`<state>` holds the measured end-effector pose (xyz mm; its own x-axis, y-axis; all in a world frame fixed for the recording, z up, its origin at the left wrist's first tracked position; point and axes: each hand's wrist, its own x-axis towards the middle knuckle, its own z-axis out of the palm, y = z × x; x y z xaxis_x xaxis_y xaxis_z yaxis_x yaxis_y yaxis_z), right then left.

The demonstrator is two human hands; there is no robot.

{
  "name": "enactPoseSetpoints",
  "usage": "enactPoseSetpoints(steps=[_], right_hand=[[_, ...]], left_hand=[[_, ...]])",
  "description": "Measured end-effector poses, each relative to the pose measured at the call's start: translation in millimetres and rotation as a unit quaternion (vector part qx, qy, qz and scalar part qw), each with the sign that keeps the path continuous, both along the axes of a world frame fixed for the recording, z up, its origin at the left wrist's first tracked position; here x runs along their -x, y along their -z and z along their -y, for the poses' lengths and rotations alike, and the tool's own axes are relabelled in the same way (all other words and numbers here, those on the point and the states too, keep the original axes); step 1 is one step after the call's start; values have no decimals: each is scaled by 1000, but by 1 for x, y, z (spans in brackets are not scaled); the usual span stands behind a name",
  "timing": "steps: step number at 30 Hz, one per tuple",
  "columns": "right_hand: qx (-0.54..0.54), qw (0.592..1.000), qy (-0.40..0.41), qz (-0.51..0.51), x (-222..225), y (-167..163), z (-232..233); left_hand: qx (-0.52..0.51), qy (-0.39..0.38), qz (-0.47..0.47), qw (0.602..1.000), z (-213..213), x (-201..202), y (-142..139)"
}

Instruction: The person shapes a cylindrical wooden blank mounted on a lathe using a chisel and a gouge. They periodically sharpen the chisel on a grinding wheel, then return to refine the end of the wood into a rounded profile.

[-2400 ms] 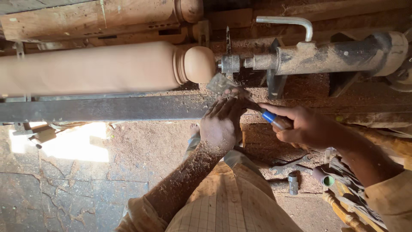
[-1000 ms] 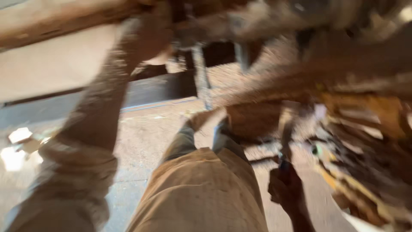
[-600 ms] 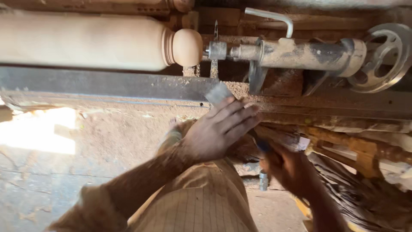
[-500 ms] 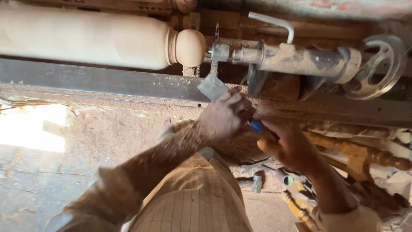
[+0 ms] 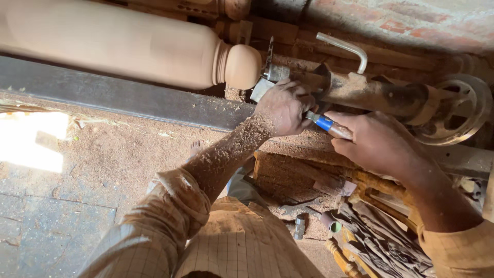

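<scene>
Chisel (image 5: pixel 325 123) blade hidden beneath left hand (image 5: pixel 284 108).

A woodturning workshop is showing here: a pale wooden post (image 5: pixel 118 44) is sitting on a rusty lathe (image 5: pixel 370 92), sawdust is covering the floor (image 5: pixel 103 154), and tools are lying beside a brick wall (image 5: pixel 411 20).

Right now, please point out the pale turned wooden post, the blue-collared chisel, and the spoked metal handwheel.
pale turned wooden post (image 5: pixel 128 49), head view, on its smooth barrel.
blue-collared chisel (image 5: pixel 325 123), head view, on the blue collar.
spoked metal handwheel (image 5: pixel 481 110), head view, on its rim.
</scene>
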<state>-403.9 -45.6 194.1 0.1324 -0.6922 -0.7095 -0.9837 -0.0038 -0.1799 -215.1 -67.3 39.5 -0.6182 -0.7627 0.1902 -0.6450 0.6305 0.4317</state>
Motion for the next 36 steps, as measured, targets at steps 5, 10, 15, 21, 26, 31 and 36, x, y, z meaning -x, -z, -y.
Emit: enactPoseSetpoints(steps=[5,10,15,21,26,31,36], right_hand=[[76,995,-56,16,-5,-2,-7],[35,995,-84,-30,-1,2,-6],[71,993,-89,42,8,9,-2],[70,991,-75,86,18,30,-8],[80,989,-66,106,21,36,-13],[86,988,-49,115,21,38,-13],[65,991,-45,104,27,43,-11]], left_hand=[[26,-3,23,999,-1,2,-4],[34,-17,66,997,-3,0,-1],[-297,96,-334,889,-2,9,38],[-617,97,-768,141,6,24,84],[-649,51,-746,140,3,18,81],[-669,4,-732,130,7,17,62],[-666,-18,-729,158,-2,19,66]])
